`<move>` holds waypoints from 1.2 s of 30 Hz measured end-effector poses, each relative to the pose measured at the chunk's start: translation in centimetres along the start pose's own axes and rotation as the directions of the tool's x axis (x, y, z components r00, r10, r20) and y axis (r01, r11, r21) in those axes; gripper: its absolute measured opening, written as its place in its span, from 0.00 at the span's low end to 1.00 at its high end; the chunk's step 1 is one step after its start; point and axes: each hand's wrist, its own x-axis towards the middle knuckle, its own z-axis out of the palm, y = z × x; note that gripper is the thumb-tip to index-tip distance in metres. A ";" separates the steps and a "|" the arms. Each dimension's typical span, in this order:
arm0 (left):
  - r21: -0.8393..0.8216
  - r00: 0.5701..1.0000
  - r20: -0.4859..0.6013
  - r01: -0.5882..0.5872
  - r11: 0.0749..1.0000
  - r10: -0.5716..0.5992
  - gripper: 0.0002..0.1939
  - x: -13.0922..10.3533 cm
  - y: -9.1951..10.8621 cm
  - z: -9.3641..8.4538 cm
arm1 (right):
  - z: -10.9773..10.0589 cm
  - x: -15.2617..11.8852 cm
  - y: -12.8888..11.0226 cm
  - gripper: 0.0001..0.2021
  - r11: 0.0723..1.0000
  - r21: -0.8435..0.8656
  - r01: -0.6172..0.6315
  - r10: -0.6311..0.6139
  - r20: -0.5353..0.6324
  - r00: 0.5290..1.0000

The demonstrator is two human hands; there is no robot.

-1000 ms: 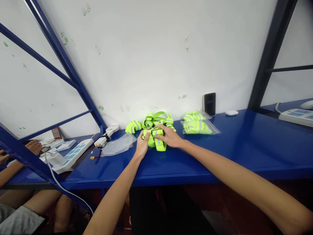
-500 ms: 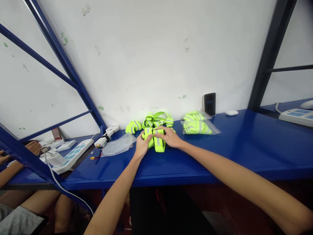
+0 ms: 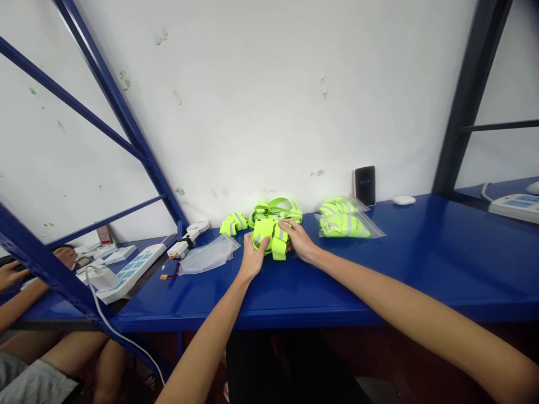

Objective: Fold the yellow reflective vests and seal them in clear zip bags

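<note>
left hand point(image 3: 253, 257): grip's curled shut on a neon-yellow fabric strap bundle point(image 3: 261, 227) with silver stripes
right hand point(image 3: 300, 241): grip's kinda pinching its other side
bundle: between both hands, over the glossy blue surface point(image 3: 421, 252)
behind: messy neon-yellow strap pile point(image 3: 290, 210)

Strap bundle point(image 3: 261, 228) between left hand point(image 3: 254, 256) and right hand point(image 3: 300, 241), strap pile point(image 3: 278, 208) behind, plastic bag point(image 3: 208, 256) left, bagged straps point(image 3: 343, 223) right, all on table point(image 3: 425, 252)
</note>
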 end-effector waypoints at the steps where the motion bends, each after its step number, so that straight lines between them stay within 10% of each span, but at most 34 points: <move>1: 0.040 0.999 -0.027 -0.037 0.999 0.038 0.24 -0.2 0.1 0.0 | 0.1 -0.1 0.1 0.19 0.999 0.036 -0.023 0.023 0.004 1.000; 12: 0.128 0.970 0.092 -0.236 0.963 0.226 0.38 -1.5 2.0 0.1 | -0.1 0.0 -1.0 0.14 0.937 0.291 -0.194 0.166 0.118 0.979; 18: 0.105 0.983 0.067 -0.180 0.978 0.174 0.32 -1.2 1.5 -0.2 | -0.3 -0.7 -2.3 0.27 0.984 0.098 -0.147 0.113 0.290 0.950; 26: 0.030 0.993 0.082 -0.092 0.995 0.089 0.28 -1.2 1.6 -0.3 | -1.0 -0.1 -1.5 0.32 0.989 -0.133 0.062 -0.031 0.222 0.975; 32: 0.095 0.992 0.034 -0.127 0.987 0.124 0.26 -1.5 1.8 -0.3 | -1.9 0.2 -1.3 0.35 0.918 -0.329 0.220 -0.103 0.337 0.936; 36: 0.091 0.991 -0.024 -0.127 0.988 0.129 0.25 -1.6 1.6 -0.3 | -2.4 0.4 -0.7 0.35 0.707 -0.609 0.360 -0.208 0.307 0.929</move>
